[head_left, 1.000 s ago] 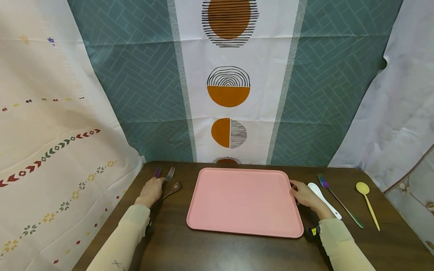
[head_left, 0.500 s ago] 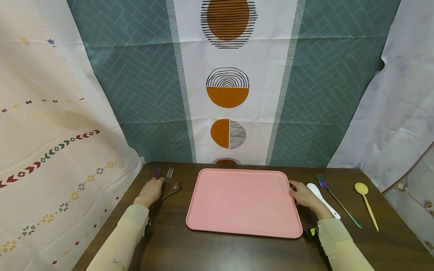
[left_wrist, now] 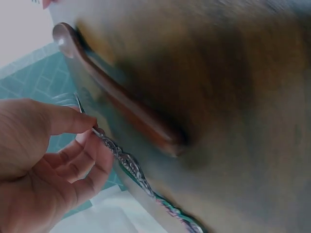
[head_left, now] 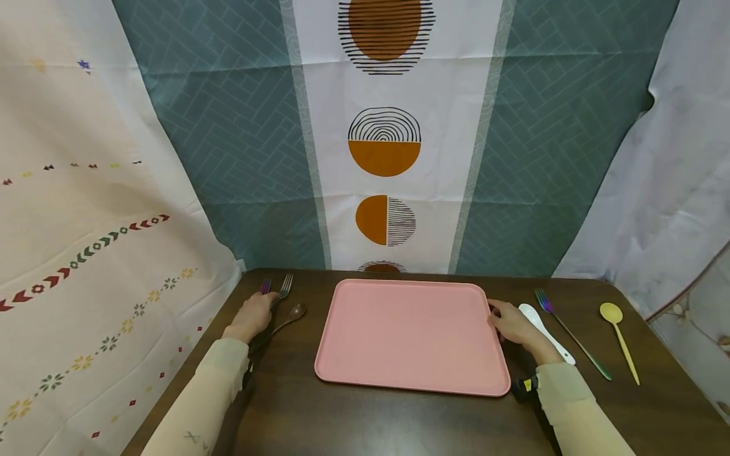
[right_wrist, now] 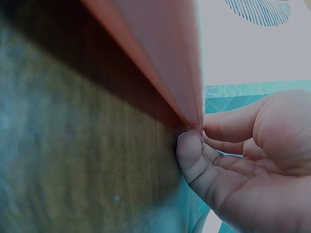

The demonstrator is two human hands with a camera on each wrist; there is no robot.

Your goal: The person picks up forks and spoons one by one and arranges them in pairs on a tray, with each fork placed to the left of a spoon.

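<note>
At the left of the table, my left hand [head_left: 253, 318] pinches a silver fork [head_left: 286, 285] between thumb and fingers. The fork's ornate handle [left_wrist: 129, 162] shows in the left wrist view. Close by lie a purple fork [head_left: 265, 285], partly hidden by the hand, and a brown spoon [head_left: 296, 311], whose thick handle shows near the fingers in the left wrist view. A pink rectangular tray [head_left: 412, 335] lies flat in the middle. At the tray's right side, my right hand [head_left: 516, 324] pinches the rim, with thumb and finger on the edge [right_wrist: 194, 97] in the right wrist view.
To the right of my right hand lie a white spoon [head_left: 544, 330], partly behind the forearm, a rainbow-coloured fork [head_left: 573, 335] and a yellow spoon [head_left: 618, 339]. The dark wooden table [head_left: 319, 421] ends at hanging cloths [head_left: 262, 240] at the back and sides.
The head view has shifted slightly. Both hands keep nearly the same places, the left on the silver fork and the right at the tray's edge.
</note>
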